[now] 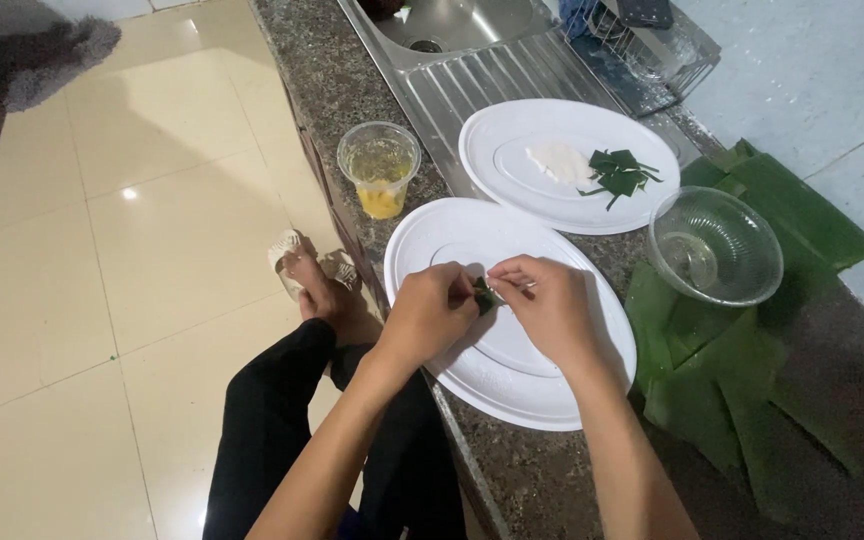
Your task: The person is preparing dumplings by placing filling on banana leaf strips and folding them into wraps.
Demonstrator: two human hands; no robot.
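Note:
My left hand and my right hand meet over a white oval plate on the granite counter. Together they pinch a small folded green leaf piece between their fingertips. A thin pale sliver shows at my right fingertips, too small to tell what it is. Behind it lies a second white oval plate with a white lump and a small pile of cut green leaf strips.
A clear plastic cup with yellow liquid stands left of the plates. A clear glass bowl rests on large banana leaves at right. A steel sink and drainboard lie beyond. The counter edge drops to a tiled floor.

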